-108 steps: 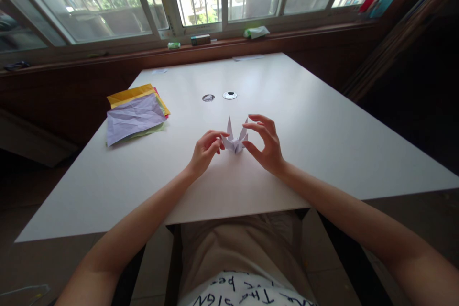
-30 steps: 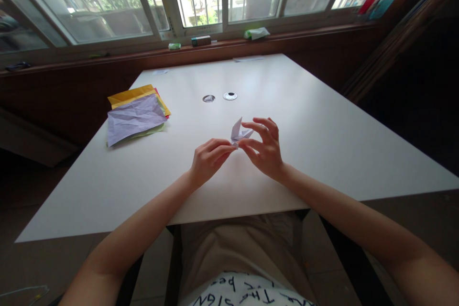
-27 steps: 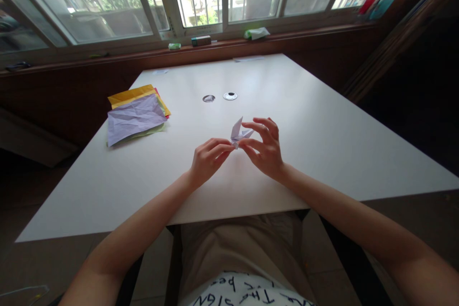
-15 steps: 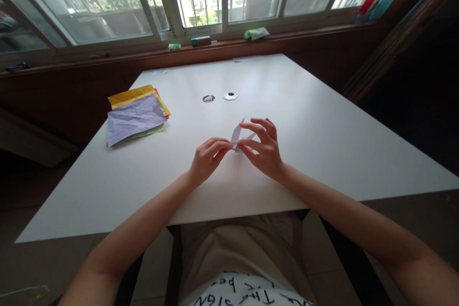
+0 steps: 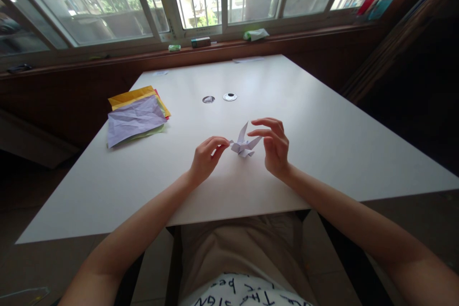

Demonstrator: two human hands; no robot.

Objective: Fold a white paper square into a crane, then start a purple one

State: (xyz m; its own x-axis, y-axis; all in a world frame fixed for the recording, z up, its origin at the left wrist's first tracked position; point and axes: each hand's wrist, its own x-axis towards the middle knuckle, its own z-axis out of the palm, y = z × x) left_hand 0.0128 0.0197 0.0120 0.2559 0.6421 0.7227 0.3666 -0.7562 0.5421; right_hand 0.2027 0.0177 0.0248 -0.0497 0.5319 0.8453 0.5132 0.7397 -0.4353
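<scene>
A pale lilac origami crane with two raised wings is just above or on the white table; I cannot tell whether it touches the surface. My left hand pinches its left tip between thumb and fingers. Close by on the right, my right hand has its fingers apart and curved around the wing side, holding nothing. Its fingertips are near the right wing; whether they brush it is unclear.
At the table's left lies a pile of coloured paper sheets, with a creased lilac sheet over a yellow sheet. Beyond the crane are two round cable holes. A green packet and a small box sit on the windowsill.
My right hand has let go of the crane's middle and moved right, fingers opening. The crane shows more fully now. My left hand keeps its pinch, nearly unmoved.
</scene>
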